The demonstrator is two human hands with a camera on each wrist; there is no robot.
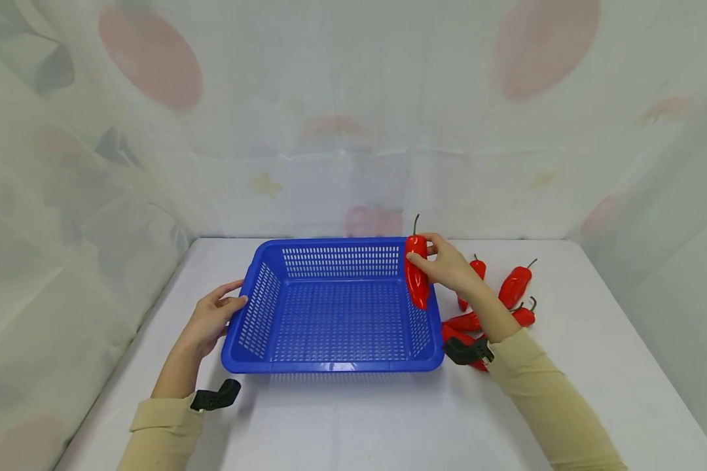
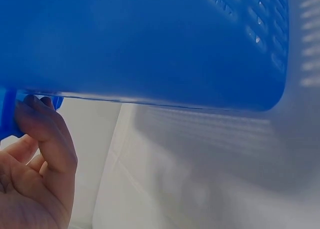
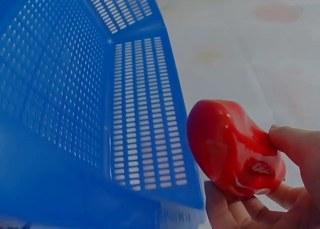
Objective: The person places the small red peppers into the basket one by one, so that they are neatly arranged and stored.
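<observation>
While the left hand (image 1: 207, 319) grips the left rim of the basket (image 1: 338, 320) in the head view, its thumb on top, the right hand (image 1: 452, 267) pinches one pepper (image 1: 417, 288) between thumb and fingers at the right rim. That pepper is glossy red, long and tapered, its thin stem pointing away from the person and its tip toward them. The other peppers (image 1: 515, 286) lie on the surface (image 1: 353, 425) just right of the basket, some partly hidden by the right arm.

From the left wrist, the left hand's fingers show bent around the rim; this view adds the basket's smooth outer side and its shadow on the surface.

Seen from the right wrist, the right hand's thumb and fingers are spread by the pepper's width. The pepper's near end shows dents the head view does not; whether it touches the basket, I cannot tell.
</observation>
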